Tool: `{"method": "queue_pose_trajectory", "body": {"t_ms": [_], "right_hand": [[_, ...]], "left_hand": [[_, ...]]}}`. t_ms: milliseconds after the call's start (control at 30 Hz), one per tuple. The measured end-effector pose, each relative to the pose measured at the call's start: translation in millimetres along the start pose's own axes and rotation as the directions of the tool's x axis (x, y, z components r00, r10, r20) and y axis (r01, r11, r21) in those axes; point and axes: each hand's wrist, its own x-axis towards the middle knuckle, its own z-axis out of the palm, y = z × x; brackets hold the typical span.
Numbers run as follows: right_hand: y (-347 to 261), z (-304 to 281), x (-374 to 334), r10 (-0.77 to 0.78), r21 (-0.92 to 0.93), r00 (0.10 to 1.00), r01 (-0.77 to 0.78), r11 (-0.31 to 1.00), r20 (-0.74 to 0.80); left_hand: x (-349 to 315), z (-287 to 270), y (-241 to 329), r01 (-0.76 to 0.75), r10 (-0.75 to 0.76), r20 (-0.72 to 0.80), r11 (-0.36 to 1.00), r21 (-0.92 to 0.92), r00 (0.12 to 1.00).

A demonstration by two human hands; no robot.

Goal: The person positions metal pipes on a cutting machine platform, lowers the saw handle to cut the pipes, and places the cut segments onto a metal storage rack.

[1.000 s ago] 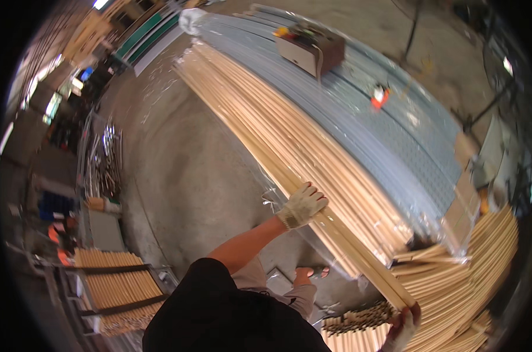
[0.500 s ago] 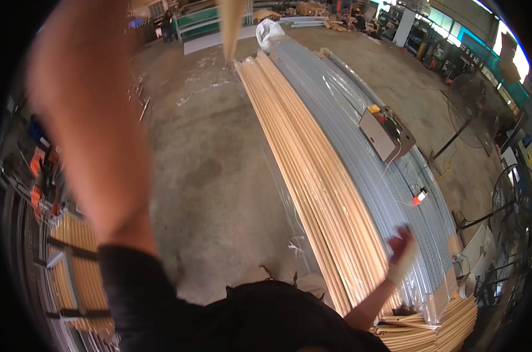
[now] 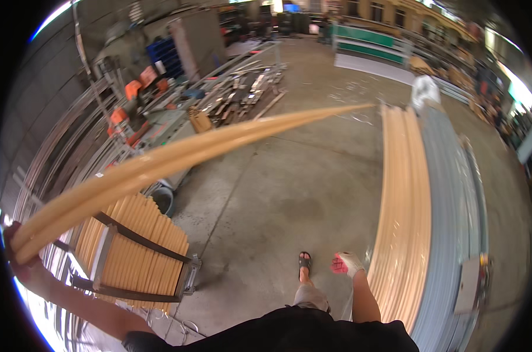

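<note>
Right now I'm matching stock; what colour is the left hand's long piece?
Long piece: light tan, best seen in the head view.

The long tan strip (image 3: 143, 168) partly hides the blurred left hand (image 3: 24, 268).

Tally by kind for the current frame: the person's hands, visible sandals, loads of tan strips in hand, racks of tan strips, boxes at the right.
Hands: 2, left hand and right hand
Sandal: 1
Held load of tan strips: 1, strips too blurred to count
Rack: 1
Box: 1
Total: 6
</note>
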Motion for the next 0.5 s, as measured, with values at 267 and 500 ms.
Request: {"method": "queue_pose_trajectory", "body": {"t_ms": [267,500], "right_hand": [[-288.6,147.6,224.2,-0.214,0.661,0.876,-0.146,0.736,0.433],[-470.0,246.7,346.3,-0.387,0.848,0.87,-0.064,0.526,0.306]], "left_hand": [[24.9,-57.2,-94.9,0.302,-0.318,0.074,0.939,0.165,0.945],[-6.4,24.9,-169.2,0.653,-0.761,-0.42,0.644,-0.399,0.495]]}}
